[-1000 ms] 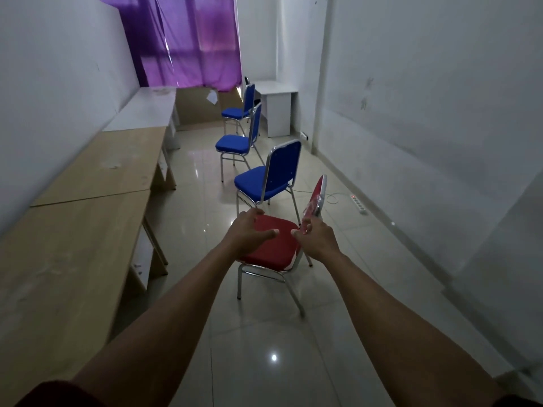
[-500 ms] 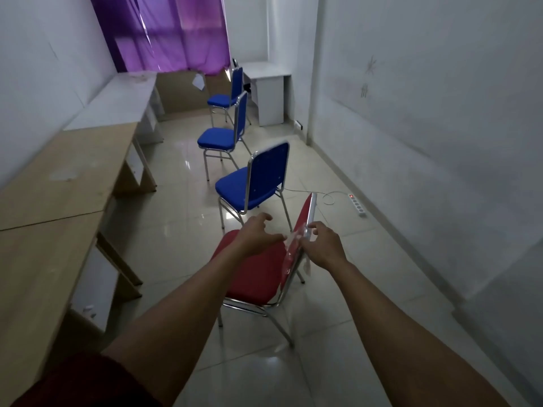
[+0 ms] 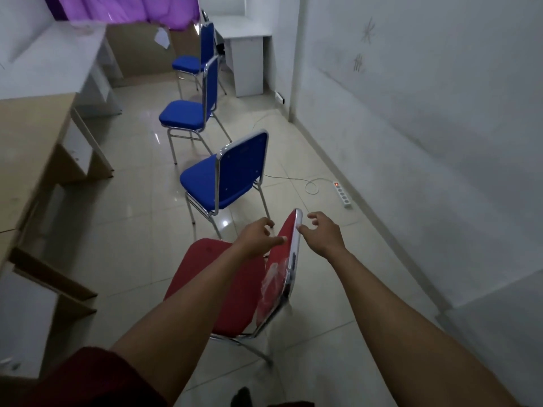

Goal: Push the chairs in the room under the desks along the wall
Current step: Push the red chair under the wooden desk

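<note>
Both hands at red chair backrest, left hand & right hand fingers spread wide, seat partly hidden by arm

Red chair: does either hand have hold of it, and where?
Neither grips it. Both hands, left and right, are open either side of the red chair's backrest top.

Red padded metal-framed chair nearest, mid-floor, right of wooden desks along left wall. Three blue padded metal-framed chairs in file behind it. White desk at far right corner. White power strip by right wall.
</note>
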